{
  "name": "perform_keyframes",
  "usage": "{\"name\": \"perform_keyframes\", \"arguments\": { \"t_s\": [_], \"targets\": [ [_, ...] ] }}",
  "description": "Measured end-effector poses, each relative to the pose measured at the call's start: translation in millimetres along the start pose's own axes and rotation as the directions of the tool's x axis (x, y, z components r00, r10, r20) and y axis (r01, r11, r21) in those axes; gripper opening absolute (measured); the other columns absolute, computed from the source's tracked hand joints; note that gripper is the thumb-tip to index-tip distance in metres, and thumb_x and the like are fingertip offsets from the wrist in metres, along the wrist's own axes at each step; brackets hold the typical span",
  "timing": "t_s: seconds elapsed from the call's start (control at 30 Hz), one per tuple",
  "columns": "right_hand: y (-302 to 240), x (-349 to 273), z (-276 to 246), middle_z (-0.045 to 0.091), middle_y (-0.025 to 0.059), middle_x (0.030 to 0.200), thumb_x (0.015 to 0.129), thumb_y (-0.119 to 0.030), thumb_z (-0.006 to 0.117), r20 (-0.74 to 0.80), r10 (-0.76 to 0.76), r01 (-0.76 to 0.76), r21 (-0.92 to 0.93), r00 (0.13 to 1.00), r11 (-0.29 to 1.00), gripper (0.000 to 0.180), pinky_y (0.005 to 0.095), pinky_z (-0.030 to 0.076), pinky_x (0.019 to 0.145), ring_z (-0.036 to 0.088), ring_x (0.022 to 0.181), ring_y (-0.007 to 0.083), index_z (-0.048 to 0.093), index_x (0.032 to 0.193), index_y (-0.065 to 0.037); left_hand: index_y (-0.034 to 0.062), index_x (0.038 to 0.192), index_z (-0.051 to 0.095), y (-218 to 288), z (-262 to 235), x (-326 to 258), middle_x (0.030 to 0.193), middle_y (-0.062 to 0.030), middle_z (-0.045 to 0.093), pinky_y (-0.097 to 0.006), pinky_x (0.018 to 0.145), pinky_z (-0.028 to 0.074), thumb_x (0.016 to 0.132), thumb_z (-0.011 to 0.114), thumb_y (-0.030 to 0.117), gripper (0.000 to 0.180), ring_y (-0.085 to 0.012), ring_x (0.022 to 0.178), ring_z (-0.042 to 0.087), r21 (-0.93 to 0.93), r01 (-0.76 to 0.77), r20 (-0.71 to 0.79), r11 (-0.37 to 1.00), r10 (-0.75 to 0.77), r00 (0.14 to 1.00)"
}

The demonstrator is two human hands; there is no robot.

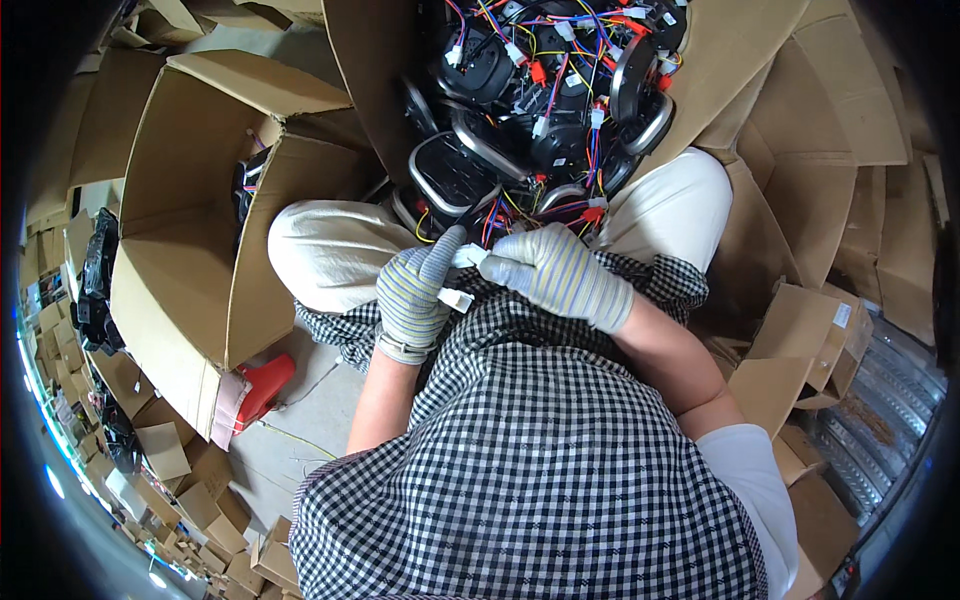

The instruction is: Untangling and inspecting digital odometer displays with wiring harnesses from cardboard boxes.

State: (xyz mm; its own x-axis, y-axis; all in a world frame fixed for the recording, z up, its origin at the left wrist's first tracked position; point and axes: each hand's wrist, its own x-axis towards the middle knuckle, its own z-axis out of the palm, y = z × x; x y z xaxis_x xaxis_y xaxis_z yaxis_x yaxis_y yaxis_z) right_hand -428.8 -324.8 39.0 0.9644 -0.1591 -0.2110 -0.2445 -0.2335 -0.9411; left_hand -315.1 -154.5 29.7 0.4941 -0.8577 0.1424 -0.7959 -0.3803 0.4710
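Observation:
My left hand (415, 297), in a striped knit glove, is closed on a small white piece (467, 256) whose exact kind I cannot make out. From the other side my right hand (557, 272), gloved alike, pinches the same piece. Below it, against my left fingers, a second white bit (456, 300) like a plastic connector sticks out; whether the two are joined is hidden. Just beyond my hands stands a big cardboard box (735, 85) between my knees. Black rounded units with silver rims (455, 172) fill it, with coloured wires and white and red plugs (538, 72) among them.
An open cardboard box (170, 270) at the left holds a dark part with wires. Beside it lies a red object (265, 385) on the floor. More open boxes (810, 140) crowd the right, near a ridged metal surface (870, 420). A checked apron (540, 450) covers my lap.

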Motion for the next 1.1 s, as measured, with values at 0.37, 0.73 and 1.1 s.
{"name": "perform_keyframes", "arguments": {
  "t_s": [0.37,0.73,1.1],
  "targets": [
    [8.8,18.2,11.1,0.059,0.0045,0.059,0.087,-0.037,0.06,0.067,0.167,-0.172,0.076,0.984,0.982,0.032,0.0316,0.046,0.061,0.058,0.059,0.014,0.068,0.085,-0.006,0.0089,0.115,0.059,-5.2,6.4,-4.3,0.069,-0.0111,0.061,-0.04,0.058,0.048,0.071,0.063,0.013,0.045,-0.0299,0.064,0.06,0.035,0.032,0.06,0.999,-0.034,0.998],
    [32.3,89.4,-47.3,0.065,0.0163,0.092,0.085,-0.032,0.056,-0.501,-0.032,-0.097,-0.231,0.865,0.968,0.03,0.0409,0.049,0.075,0.063,0.086,0.0333,0.06,0.106,-0.01,0.0046,0.12,0.057,-25.2,26.2,-19.4,0.099,-0.012,0.066,-0.031,0.079,0.05,0.085,0.054,0.002,0.035,-0.0198,0.09,0.064,-0.467,0.321,0.207,0.824,-0.251,0.945],
    [40.5,185.9,-78.4,0.063,0.0214,0.103,0.087,-0.036,0.051,-0.596,0.1,-0.305,-0.252,0.797,0.918,0.042,0.0429,0.047,0.084,0.062,0.095,0.0353,0.053,0.123,-0.015,0.0046,0.116,0.058,-15.0,17.3,-11.4,0.094,-0.011,0.066,-0.031,0.076,0.05,0.083,0.056,0.004,0.033,-0.0232,0.084,0.063,-0.323,0.258,0.21,0.911,-0.197,0.958]
  ]
}}
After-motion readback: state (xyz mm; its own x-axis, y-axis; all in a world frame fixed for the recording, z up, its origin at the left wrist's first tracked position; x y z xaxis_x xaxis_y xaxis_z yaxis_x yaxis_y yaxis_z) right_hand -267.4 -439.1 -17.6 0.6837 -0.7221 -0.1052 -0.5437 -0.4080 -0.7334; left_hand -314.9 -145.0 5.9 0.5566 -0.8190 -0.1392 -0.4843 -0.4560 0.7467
